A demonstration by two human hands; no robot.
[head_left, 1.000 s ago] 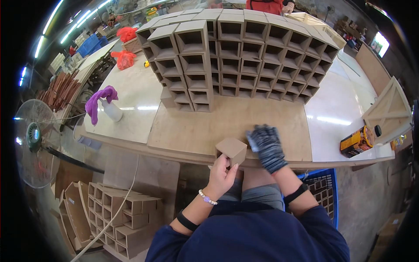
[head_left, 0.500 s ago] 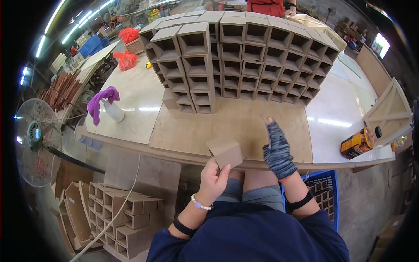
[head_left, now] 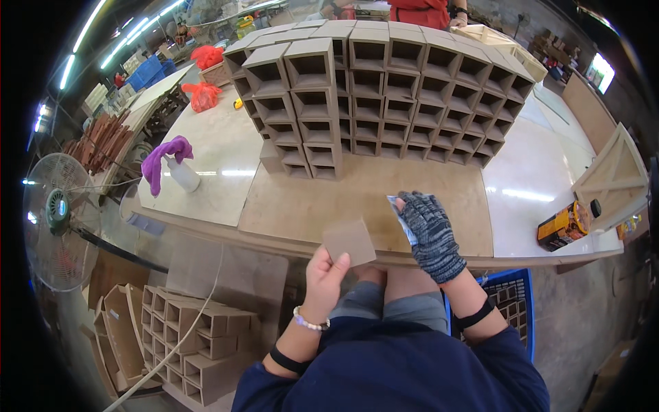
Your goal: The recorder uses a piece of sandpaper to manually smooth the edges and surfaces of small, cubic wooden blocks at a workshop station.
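My bare left hand (head_left: 325, 278) grips a small brown box (head_left: 351, 242) by its lower left corner, thumb on the near side. One flat square face of the box is turned up toward me, over the table's front edge. To its right, my right hand (head_left: 431, 237) wears a grey and black knitted fingerless glove. Its fingers are closed round a thin pale blue and white piece (head_left: 403, 221), which sticks out beside the thumb side; I cannot tell what it is. A gap separates that piece from the box.
Stacked open-fronted brown boxes (head_left: 384, 82) form a wall across the table (head_left: 295, 213). A white bottle (head_left: 182, 176) under a purple cloth (head_left: 165, 159) stands left, an orange-labelled container (head_left: 564, 225) right. Below are more boxes (head_left: 199, 336), a fan (head_left: 58, 209) and a blue crate (head_left: 525, 295). A person (head_left: 420, 12) stands beyond.
The box has tilted, so a flat face now shows toward me. My right hand has turned over and closed, and the pale blue piece has come into sight in it.
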